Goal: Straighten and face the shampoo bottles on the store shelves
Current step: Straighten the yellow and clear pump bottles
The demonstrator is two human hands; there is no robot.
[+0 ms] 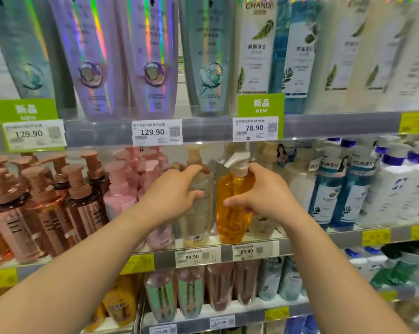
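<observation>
On the middle shelf [307, 237] stand two pump bottles side by side. My left hand [172, 194] grips the pale translucent bottle [200, 218] around its shoulder; its beige pump is partly hidden by the shelf edge above. My right hand [261, 196] wraps the orange bottle [232, 213] just below its white pump, thumb across the front. Both bottles stand upright at the shelf's front edge, a barcode sticker showing low on the pale one.
Copper pump bottles [39, 208] and pink ones [121, 196] fill the shelf to the left, blue-and-white bottles [336, 189] to the right. Tall iridescent tubes [153, 56] stand on the upper shelf. Price tags [197, 256] line the shelf rails. More bottles crowd the lower shelf.
</observation>
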